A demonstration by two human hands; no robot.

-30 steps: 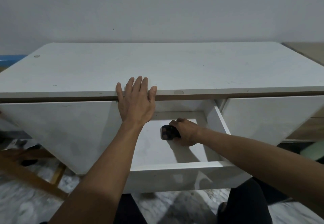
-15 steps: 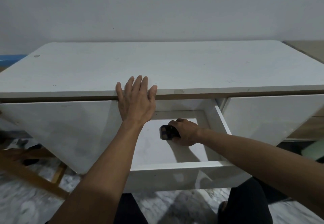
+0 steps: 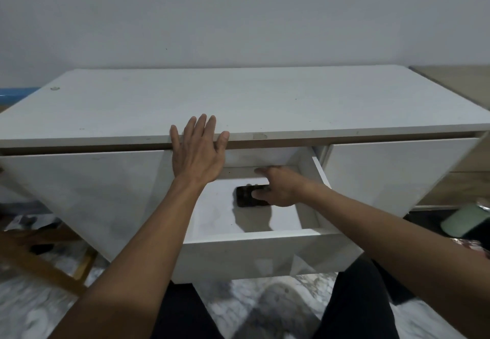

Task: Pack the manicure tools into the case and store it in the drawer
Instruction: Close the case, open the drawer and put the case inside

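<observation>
- Case (image 3: 250,196): small, dark, flat, glossy; lies flat on the floor of the open drawer (image 3: 254,238), just under the right hand (image 3: 278,187).
- Right grip: fingers loosely spread, the thumb on the case's top face; no pinch visible. The far fingers reach past it toward the drawer's back.
- Handling, as a guess: light, stiff shell, smooth enough to slide on the white board. Best taken by the long edges, thumb against fingers; the flat top gives no purchase.
- Left hand (image 3: 197,153): fingers spread, flat over the front edge of the surface (image 3: 265,100), up and to the left of the right grip.
- Drawer contents: only the case shows; corners under the arms are hidden.
- Whether tools are inside the case: cannot tell.
</observation>
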